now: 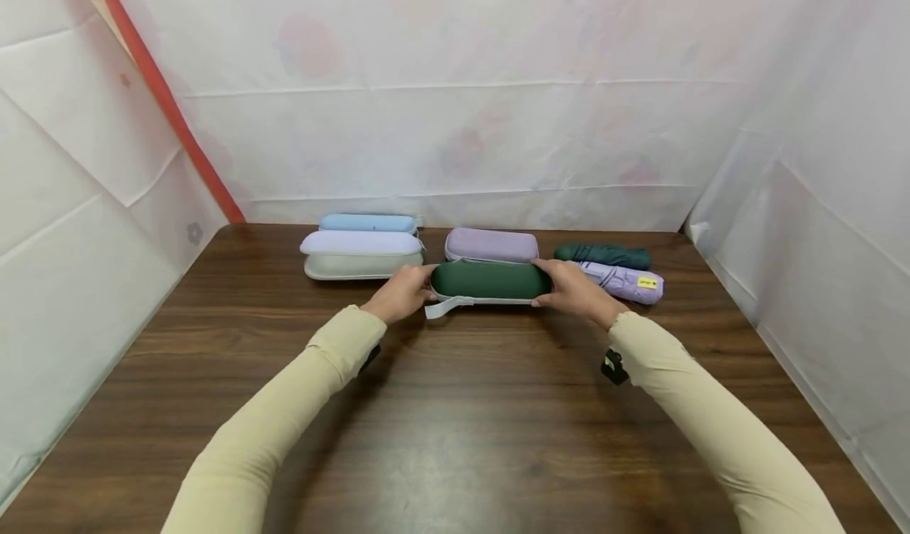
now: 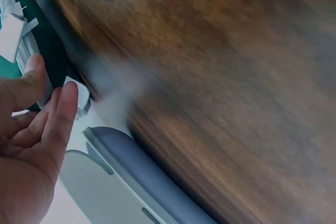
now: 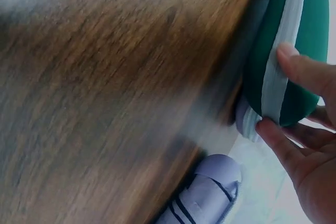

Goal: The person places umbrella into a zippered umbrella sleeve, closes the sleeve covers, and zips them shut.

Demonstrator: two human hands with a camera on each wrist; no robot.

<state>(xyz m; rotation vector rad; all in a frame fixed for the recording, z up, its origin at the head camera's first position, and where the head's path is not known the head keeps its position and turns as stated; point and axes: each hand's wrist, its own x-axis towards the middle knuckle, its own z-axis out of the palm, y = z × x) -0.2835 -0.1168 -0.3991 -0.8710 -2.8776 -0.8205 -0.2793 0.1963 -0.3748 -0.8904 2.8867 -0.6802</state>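
An oblong dark green zippered case (image 1: 490, 280) is held level by both hands near the back of the table. My left hand (image 1: 401, 291) grips its left end, beside a pale fabric loop (image 1: 448, 306). In the left wrist view the thumb (image 2: 34, 69) presses near the grey zipper band and the fingers lie along the other side. My right hand (image 1: 572, 289) grips the right end; its thumb (image 3: 294, 59) lies by the grey band (image 3: 283, 51). Behind the green case, a mauve case (image 1: 492, 243) is partly hidden.
To the left lie a pale lavender case (image 1: 361, 242) over a grey-green one (image 1: 355, 266), with a light blue case (image 1: 366, 223) behind. A folded dark green umbrella (image 1: 604, 255) and a folded lilac umbrella (image 1: 622, 281) lie right. White sheeting (image 1: 455, 147) hangs behind the wooden table (image 1: 469, 408).
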